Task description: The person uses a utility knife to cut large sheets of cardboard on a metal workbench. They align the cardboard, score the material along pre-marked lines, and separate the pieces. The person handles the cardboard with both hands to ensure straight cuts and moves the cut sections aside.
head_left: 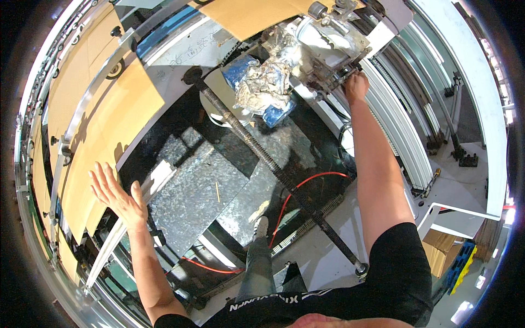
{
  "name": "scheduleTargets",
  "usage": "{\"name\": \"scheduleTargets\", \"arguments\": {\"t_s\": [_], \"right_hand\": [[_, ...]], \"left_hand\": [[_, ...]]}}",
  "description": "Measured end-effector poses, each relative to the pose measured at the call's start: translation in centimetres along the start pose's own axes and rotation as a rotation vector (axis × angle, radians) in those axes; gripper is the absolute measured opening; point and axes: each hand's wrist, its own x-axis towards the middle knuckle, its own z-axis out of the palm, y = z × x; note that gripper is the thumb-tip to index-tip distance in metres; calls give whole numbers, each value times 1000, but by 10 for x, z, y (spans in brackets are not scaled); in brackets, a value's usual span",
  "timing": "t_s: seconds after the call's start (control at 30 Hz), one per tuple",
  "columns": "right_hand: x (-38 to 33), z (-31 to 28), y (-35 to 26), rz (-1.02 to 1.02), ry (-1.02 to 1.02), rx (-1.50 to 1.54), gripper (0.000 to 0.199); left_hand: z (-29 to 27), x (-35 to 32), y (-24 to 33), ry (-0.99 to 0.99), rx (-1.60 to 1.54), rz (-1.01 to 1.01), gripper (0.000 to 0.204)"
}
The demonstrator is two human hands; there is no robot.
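My left hand (117,198) is raised at the left with its fingers spread and nothing in it, close to the edge of a brown cardboard sheet (123,112). My right arm reaches far forward, and my right hand (356,86) is closed at the right edge of a dirty metal machine unit (328,52). What its fingers grip there is hidden. Left of that unit hangs a crumpled, glue-stained wrapping (265,82) with blue patches (279,113).
A dark threaded rod (262,156) crosses diagonally in front of me. Below it lie worn metal floor plates (197,188) and a red hose (303,180). White machine rails (399,131) run along the right, near an open cardboard box (440,251).
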Motion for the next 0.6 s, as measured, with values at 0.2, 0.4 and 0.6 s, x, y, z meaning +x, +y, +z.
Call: {"name": "scheduleTargets", "arguments": {"t_s": [0.2, 0.4, 0.6], "right_hand": [[-10, -12, -14, 14, 419, 359, 31], [-70, -82, -7, 61, 393, 442, 23], [-268, -245, -36, 21, -134, 465, 24]], "left_hand": [[0, 2, 3, -38, 0, -39, 69], [14, 6, 14, -35, -9, -85, 67], [-5, -1, 5, -97, -33, -149, 63]]}}
